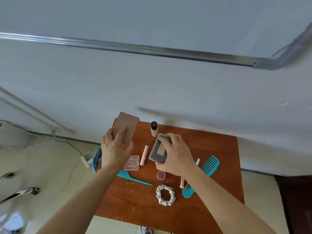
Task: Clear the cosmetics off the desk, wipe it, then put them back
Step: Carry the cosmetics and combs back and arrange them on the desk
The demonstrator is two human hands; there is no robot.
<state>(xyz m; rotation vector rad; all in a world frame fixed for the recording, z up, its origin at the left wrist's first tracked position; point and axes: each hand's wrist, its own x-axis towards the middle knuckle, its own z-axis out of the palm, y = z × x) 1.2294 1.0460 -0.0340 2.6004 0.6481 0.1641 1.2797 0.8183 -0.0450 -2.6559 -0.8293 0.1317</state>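
My left hand (114, 147) grips a flat brown palette (127, 125), lifted over the far left corner of the small wooden desk (211, 149). My right hand (175, 154) holds a dark grey rectangular compact (158, 152) tilted above the desk's middle. On the desk lie a foundation bottle with a black cap (154, 129), a pink tube (144, 155), a clear pink case (132, 162), a small glitter jar (161, 175), a teal tail comb (131, 177), a wide teal comb (211, 165), a white scrunchie (165, 195) and a teal brush handle (187, 193).
A white wall rises just behind the desk. A blue cloth or bin (97, 159) sits on the floor beside the desk's left edge, near a white power strip (86, 161) and cables. The floor is pale tile; dark wood furniture (295, 200) stands at the right.
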